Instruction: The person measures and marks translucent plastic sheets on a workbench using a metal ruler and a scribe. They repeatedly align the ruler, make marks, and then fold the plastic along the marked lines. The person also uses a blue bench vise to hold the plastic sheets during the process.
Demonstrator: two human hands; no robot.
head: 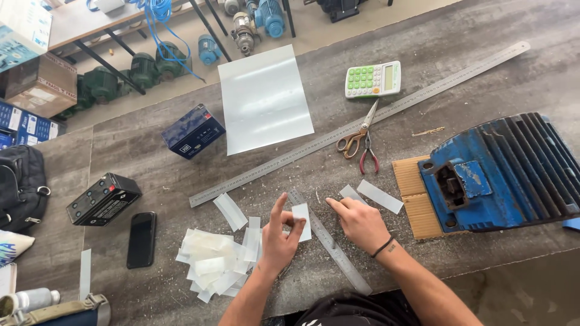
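**Two hands at a short steel ruler, cut strips all around**

At the far left of the grey stone surface (459, 54) lies a black box-shaped battery (104, 198), with a black smartphone (141, 239) just to its right. Farther back sits a dark blue cardboard box (193, 131), and right of it a large translucent plastic sheet (264, 99). Nearer the person, a heap of cut translucent plastic strips (212, 263) lies just left of the left hand (279, 239).

The left hand's thumb and fingers are closed on a small white rectangular strip (302, 220), which rests against the short steel ruler (329, 241) lying aslant on the surface. The right hand (360, 222) lies across that ruler, forefinger stretched out and pressing down beside the strip, its grip holding nothing.

A long steel ruler (362, 124) runs diagonally across the surface beyond the hands. Orange-handled scissors (357, 136) and red-handled pliers (368, 156) lie on it, with a white and green calculator (373, 79) farther off. Two more pale strips (379, 196) lie right of the hands. At the far right rests a blue ribbed electric motor casing (507, 172) on a piece of corrugated cardboard (414, 199).
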